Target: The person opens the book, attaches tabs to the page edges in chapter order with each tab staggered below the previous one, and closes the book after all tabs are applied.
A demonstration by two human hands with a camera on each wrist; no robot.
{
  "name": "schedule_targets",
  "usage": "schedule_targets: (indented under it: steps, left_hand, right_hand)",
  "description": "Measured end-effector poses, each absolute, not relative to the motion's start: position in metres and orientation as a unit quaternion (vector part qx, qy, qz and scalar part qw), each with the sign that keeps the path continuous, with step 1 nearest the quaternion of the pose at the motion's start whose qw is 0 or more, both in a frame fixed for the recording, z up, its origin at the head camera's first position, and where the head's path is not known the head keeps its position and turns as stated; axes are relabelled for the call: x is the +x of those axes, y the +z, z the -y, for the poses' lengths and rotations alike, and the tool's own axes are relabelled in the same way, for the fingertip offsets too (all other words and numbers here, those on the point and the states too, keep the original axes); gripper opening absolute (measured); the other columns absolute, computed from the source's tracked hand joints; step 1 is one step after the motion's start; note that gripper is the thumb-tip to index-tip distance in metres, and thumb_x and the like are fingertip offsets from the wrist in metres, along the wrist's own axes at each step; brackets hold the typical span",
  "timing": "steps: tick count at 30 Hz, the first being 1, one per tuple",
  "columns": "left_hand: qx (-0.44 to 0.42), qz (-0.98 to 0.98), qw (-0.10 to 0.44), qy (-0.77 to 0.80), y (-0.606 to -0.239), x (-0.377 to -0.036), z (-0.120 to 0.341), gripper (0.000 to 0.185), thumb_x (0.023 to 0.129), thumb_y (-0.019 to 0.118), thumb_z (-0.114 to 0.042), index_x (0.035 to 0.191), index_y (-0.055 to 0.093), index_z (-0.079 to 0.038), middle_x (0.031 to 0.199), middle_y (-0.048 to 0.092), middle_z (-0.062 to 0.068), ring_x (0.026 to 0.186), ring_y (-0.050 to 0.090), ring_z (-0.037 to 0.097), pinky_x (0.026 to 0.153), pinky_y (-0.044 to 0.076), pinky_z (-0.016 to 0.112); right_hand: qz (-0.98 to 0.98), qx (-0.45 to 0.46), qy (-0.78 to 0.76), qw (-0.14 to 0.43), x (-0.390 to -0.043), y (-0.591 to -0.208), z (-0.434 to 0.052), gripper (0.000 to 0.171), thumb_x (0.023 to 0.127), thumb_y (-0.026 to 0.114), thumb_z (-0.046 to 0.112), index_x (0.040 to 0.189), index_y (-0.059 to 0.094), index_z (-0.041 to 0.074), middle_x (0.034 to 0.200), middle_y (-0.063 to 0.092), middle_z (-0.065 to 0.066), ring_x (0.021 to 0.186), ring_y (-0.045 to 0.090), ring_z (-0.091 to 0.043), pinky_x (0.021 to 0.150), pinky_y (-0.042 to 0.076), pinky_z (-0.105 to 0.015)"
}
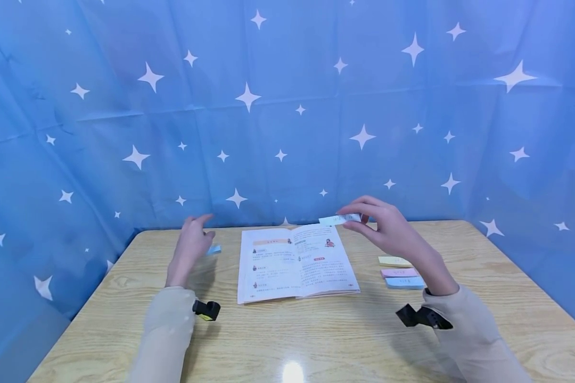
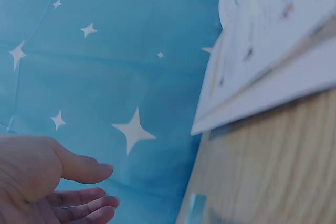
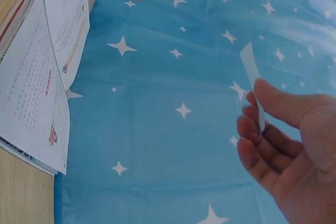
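My right hand (image 1: 388, 227) pinches a pale paper strip (image 1: 333, 219) with handwriting on it, held above the top right corner of an open book (image 1: 268, 271). In the right wrist view the strip (image 3: 251, 64) stands between thumb and fingers, thin and nearly edge-on. To the left of the book my left hand (image 1: 191, 247) hovers with its fingers loosely extended and nothing held. Just beside it, a small blue paper piece (image 1: 214, 250) lies on the table, partly hidden by the hand. The left wrist view shows that hand (image 2: 58, 182) with thumb and fingers apart.
Yellow (image 1: 394, 261), pink (image 1: 399, 273) and blue sticky note strips (image 1: 405, 283) lie right of the book, near my right forearm. The wooden table (image 1: 268, 340) ends at a blue star-patterned curtain (image 1: 287, 133) behind the book.
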State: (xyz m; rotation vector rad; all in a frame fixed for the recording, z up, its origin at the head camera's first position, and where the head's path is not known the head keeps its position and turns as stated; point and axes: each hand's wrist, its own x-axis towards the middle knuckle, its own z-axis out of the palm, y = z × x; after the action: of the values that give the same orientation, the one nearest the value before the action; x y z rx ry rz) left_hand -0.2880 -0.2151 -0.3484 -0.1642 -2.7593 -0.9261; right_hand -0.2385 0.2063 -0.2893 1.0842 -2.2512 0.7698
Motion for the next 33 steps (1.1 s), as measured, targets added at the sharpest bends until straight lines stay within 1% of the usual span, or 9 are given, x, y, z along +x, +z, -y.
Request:
schedule_targets:
  steps: [2, 7, 10, 14, 21, 22, 29, 33]
  left_hand:
    - [-0.06, 0.938, 0.115, -0.321, -0.347, -0.288, 0.211, 0.047, 0.1, 0.054, -0.002, 0.146, 0.048, 0.005, 0.139, 0.043, 0.035, 0.087, 0.058, 0.031, 0.083, 0.049, 0.049]
    - [-0.071, 0.934, 0.128, -0.326, -0.344, -0.291, 0.204, 0.046, 0.099, 0.055, -0.002, 0.144, 0.051, 0.004, 0.133, 0.049, 0.032, 0.082, 0.056, 0.027, 0.081, 0.048, 0.047]
    - [-0.075, 0.93, 0.133, -0.335, -0.343, -0.291, 0.199, 0.045, 0.099, 0.056, -0.001, 0.143, 0.053, 0.003, 0.131, 0.05, 0.031, 0.079, 0.058, 0.027, 0.08, 0.049, 0.046]
    - [-0.081, 0.923, 0.131, -0.353, -0.34, -0.292, 0.19, 0.045, 0.099, 0.057, -0.002, 0.143, 0.053, 0.003, 0.135, 0.048, 0.03, 0.085, 0.061, 0.029, 0.083, 0.051, 0.047]
    - [-0.096, 0.913, 0.134, -0.373, -0.339, -0.297, 0.167, 0.044, 0.097, 0.059, -0.001, 0.141, 0.056, 0.002, 0.137, 0.048, 0.029, 0.084, 0.061, 0.03, 0.082, 0.05, 0.047]
    - [-0.097, 0.912, 0.134, -0.375, -0.339, -0.298, 0.163, 0.044, 0.097, 0.06, -0.001, 0.141, 0.056, 0.002, 0.137, 0.048, 0.029, 0.086, 0.062, 0.03, 0.083, 0.051, 0.046]
    - [-0.106, 0.905, 0.131, -0.39, -0.337, -0.3, 0.137, 0.042, 0.097, 0.06, -0.002, 0.139, 0.059, 0.0, 0.139, 0.049, 0.028, 0.085, 0.063, 0.029, 0.081, 0.052, 0.045]
    - [-0.109, 0.905, 0.13, -0.391, -0.337, -0.302, 0.123, 0.042, 0.097, 0.06, -0.003, 0.139, 0.059, -0.002, 0.14, 0.05, 0.026, 0.086, 0.062, 0.028, 0.084, 0.051, 0.045]
  right_hand:
    - [0.83, 0.4, 0.284, 0.265, -0.24, -0.288, -0.207, 0.03, 0.089, 0.073, -0.005, 0.115, 0.074, 0.009, 0.109, 0.067, -0.001, 0.078, 0.053, -0.007, 0.06, 0.042, -0.023]
    - [0.833, 0.39, 0.281, 0.273, -0.244, -0.287, -0.21, 0.028, 0.089, 0.073, -0.004, 0.115, 0.075, 0.008, 0.108, 0.068, -0.002, 0.077, 0.055, -0.008, 0.063, 0.043, -0.021]
    - [0.838, 0.38, 0.278, 0.278, -0.247, -0.288, -0.212, 0.027, 0.089, 0.073, -0.003, 0.114, 0.075, 0.007, 0.107, 0.068, -0.003, 0.075, 0.056, -0.009, 0.062, 0.043, -0.02]
    - [0.841, 0.371, 0.274, 0.282, -0.253, -0.289, -0.216, 0.025, 0.09, 0.073, -0.004, 0.113, 0.075, 0.004, 0.106, 0.068, -0.005, 0.074, 0.057, -0.009, 0.063, 0.045, -0.02]
    - [0.85, 0.35, 0.275, 0.281, -0.262, -0.288, -0.22, 0.024, 0.091, 0.072, -0.002, 0.114, 0.074, 0.003, 0.106, 0.068, -0.007, 0.076, 0.057, -0.011, 0.065, 0.045, -0.02]
    - [0.852, 0.347, 0.275, 0.28, -0.263, -0.287, -0.221, 0.024, 0.092, 0.071, -0.002, 0.114, 0.074, 0.003, 0.106, 0.068, -0.007, 0.077, 0.057, -0.012, 0.065, 0.045, -0.02]
    - [0.858, 0.331, 0.284, 0.271, -0.268, -0.286, -0.221, 0.023, 0.093, 0.07, -0.001, 0.115, 0.073, 0.003, 0.106, 0.067, -0.008, 0.077, 0.058, -0.015, 0.065, 0.048, -0.028]
    - [0.866, 0.318, 0.284, 0.26, -0.273, -0.287, -0.223, 0.023, 0.094, 0.07, 0.001, 0.117, 0.073, 0.003, 0.107, 0.067, -0.008, 0.081, 0.059, -0.015, 0.069, 0.048, -0.026]
